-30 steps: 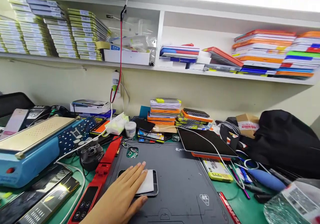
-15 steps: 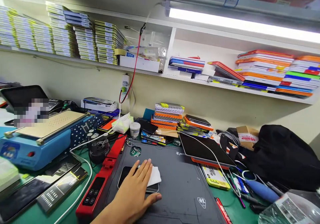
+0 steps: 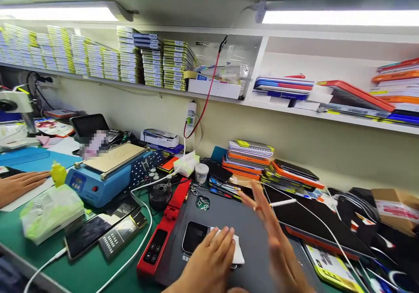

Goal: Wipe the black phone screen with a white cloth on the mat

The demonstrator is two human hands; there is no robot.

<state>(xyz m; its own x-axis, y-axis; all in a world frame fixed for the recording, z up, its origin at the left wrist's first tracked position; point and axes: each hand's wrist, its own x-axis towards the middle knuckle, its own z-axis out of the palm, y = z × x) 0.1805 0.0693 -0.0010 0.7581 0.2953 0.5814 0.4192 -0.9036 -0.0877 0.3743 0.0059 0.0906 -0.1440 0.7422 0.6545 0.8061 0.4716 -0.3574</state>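
Note:
A smartphone (image 3: 194, 238) with a dark screen lies on the dark grey work mat (image 3: 244, 223). My left hand (image 3: 209, 258) rests palm down over its right part, fingers flat on a folded white wipe (image 3: 238, 251). The hand and wipe hide much of the phone. To the right, my right hand (image 3: 276, 240) is raised above the mat, blurred, its fingers stretched out and apart. A white cable end (image 3: 284, 202) shows right beside those fingers; whether they touch it I cannot tell.
A red device with buttons (image 3: 157, 243) borders the mat's left side. Beyond it are phones (image 3: 88, 236) and a blue heating plate (image 3: 113, 177). Another person's hand (image 3: 24, 186) rests at far left. A black tablet (image 3: 314, 218) and stacked boxes (image 3: 247, 162) stand right and behind.
My view has swung left, so the scene sits further right. My right hand has come into view. My left hand has shifted right over the phone, uncovering more of its left side.

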